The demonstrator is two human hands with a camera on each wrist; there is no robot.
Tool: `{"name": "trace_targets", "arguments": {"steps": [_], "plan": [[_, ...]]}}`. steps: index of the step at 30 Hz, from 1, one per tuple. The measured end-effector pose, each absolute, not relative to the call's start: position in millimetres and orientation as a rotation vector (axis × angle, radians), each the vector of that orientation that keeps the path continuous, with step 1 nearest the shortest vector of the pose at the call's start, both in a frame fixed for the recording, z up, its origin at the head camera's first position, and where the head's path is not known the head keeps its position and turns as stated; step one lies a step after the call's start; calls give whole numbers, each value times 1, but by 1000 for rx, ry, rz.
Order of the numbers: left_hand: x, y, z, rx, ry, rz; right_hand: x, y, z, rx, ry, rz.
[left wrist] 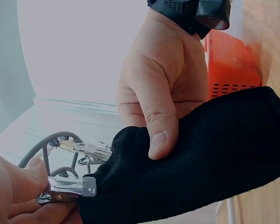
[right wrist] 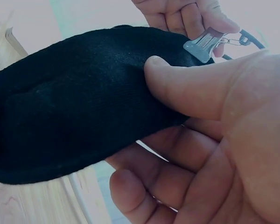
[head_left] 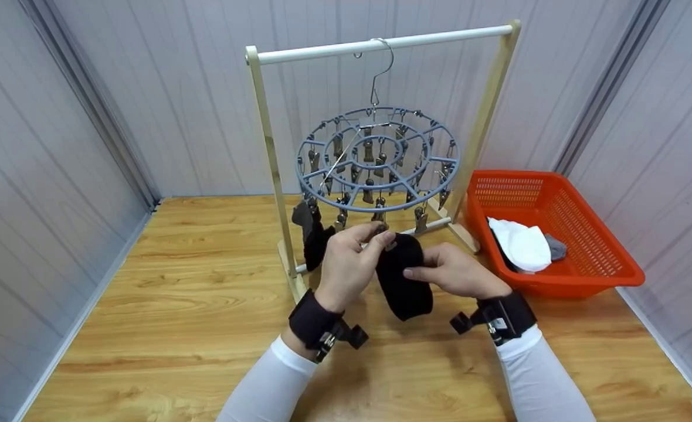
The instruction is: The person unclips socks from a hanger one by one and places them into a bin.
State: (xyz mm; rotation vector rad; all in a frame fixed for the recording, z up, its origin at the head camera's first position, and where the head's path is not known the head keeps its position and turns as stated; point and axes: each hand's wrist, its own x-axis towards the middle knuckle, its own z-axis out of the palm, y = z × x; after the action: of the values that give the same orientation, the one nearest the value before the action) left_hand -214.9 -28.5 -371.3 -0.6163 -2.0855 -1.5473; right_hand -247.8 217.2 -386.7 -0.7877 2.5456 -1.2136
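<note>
A black sock (head_left: 404, 275) hangs from the front of the round blue-grey drying hanger (head_left: 322, 205). My left hand (head_left: 349, 261) pinches a metal clip (left wrist: 70, 186) between thumb and fingers, and the clip's jaws lie over one end of the sock. With thumb on top and fingers beneath, my right hand (head_left: 457, 272) holds the sock further along its edge, as the right wrist view shows. Another dark sock (head_left: 316, 243) hangs from the hanger's left side. Several unused-looking metal clips (head_left: 421, 220) dangle from the rings.
A wooden stand (head_left: 267, 135) with a white bar (head_left: 440, 40) carries the hanger by its hook. At the right, an orange basket (head_left: 607, 234) holds a white cloth item (head_left: 519, 243) and a grey one (head_left: 556, 247). Panelled walls enclose the wooden table (head_left: 176, 328).
</note>
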Motion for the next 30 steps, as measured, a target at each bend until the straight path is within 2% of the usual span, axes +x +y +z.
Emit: {"name": "trace_targets", "arguments": {"steps": [16, 30], "plan": [[-217, -29, -373, -610, -2066, -1471, -248, 229, -378, -791, 2616, -1079], [-214, -26, -373, -579, -2106, -1366, -246, 253, -364, -682, 2816, -930]]}}
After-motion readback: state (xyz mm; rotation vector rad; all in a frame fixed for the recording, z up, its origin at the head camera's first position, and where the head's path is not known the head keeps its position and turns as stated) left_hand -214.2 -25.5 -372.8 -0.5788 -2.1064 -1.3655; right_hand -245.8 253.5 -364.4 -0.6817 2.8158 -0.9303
